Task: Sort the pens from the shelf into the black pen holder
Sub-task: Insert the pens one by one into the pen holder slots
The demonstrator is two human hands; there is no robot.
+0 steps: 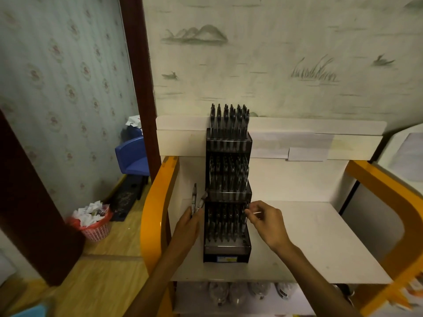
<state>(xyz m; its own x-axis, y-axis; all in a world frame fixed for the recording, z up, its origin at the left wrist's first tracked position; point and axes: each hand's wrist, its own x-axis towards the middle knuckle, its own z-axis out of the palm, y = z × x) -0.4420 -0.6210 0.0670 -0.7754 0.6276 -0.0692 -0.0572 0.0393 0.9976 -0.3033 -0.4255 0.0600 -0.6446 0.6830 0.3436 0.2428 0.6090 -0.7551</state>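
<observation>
The black pen holder point(227, 193), three tiers full of pens, stands mid-shelf point(320, 236) toward its left edge. The left hand point(188, 223) grips two pens point(197, 200) beside it; the right hand point(265, 219) pinches a pen point(246, 215) in the lowest tier.

black tiered plastic pen holder point(228, 225), smoky translucent fronts, small blue-and-yellow label at the base. dark grey-black pens point(229, 121) in rows, same dark tone on every tier. white flat shelf point(315, 243) with orange-yellow curved side frames point(155, 202). pale greenish wallpaper point(286, 53) behind, grey ink-wash pattern of hills, reeds and birds. pale blue striped wallpaper point(57, 76) to the left, scattered pinkish floral medallions. dark reddish-brown wooden door frame point(137, 65). pink latticed plastic waste basket point(96, 229) with white crumpled paper. blue plastic chair point(132, 156). yellowish wood-grain floor point(109, 282).
</observation>
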